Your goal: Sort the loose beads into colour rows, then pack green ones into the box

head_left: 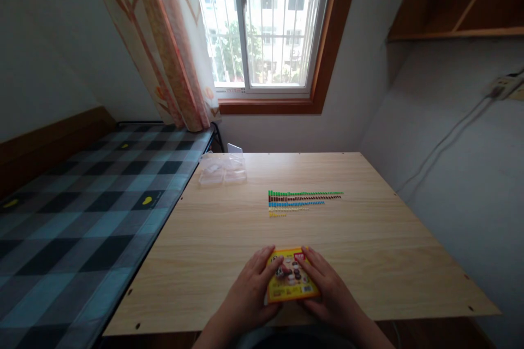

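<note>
A small yellow printed box (290, 278), with pictures of round pieces and a red label on its face, is held near the front edge of the table. My left hand (256, 283) grips its left side, fingers along the edge. On its right side my right hand (325, 283) is closed the same way. Beyond the box, rows of tiny pieces lie in lines: green (295, 193), dark brown (303, 198), blue (297, 204), cream and yellow (276, 215). The box's underside is hidden.
Clear plastic cases (223, 169) stand at the table's far left corner. The light wooden table (368, 240) adjoins a bed with a checked cover (102, 196) on the left. A window (274, 22) and curtain (172, 38) are behind; a cable (446, 139) hangs at right.
</note>
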Demonstrator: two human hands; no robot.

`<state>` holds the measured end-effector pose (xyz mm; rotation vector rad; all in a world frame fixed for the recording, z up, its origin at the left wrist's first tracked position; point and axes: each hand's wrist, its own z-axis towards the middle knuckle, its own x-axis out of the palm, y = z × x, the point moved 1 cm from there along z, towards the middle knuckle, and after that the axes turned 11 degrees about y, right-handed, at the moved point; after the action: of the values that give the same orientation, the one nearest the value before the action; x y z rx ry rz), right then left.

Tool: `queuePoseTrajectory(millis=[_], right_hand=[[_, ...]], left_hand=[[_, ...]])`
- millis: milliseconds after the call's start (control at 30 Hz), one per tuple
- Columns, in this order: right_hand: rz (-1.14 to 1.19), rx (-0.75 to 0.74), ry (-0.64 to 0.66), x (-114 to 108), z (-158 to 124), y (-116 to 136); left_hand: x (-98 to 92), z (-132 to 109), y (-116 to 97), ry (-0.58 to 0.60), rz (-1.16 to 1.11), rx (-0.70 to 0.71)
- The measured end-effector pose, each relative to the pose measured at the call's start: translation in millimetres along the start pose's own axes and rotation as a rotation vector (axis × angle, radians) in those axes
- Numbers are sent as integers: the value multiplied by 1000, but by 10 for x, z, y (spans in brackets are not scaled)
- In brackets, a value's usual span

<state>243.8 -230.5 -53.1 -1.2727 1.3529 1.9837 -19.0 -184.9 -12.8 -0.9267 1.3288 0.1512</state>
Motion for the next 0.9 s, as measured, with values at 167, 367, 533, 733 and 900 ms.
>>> queuePoseTrajectory(millis=[167,367,533,733,900], right_hand=[[9,-3,0,-24,17,0],[18,-11,7,-131,23,32],[70,1,31,-329,68,87],[178,86,10,-522,143,129],[277,161,-54,-608,235,81]], left_hand=[[16,5,2,-11,-6,2],[44,5,16,-15,-15,6],[19,6,24,-7,-85,-18],[21,-10,45,-10,-159,-55],[17,-8,51,-27,-141,-104]])
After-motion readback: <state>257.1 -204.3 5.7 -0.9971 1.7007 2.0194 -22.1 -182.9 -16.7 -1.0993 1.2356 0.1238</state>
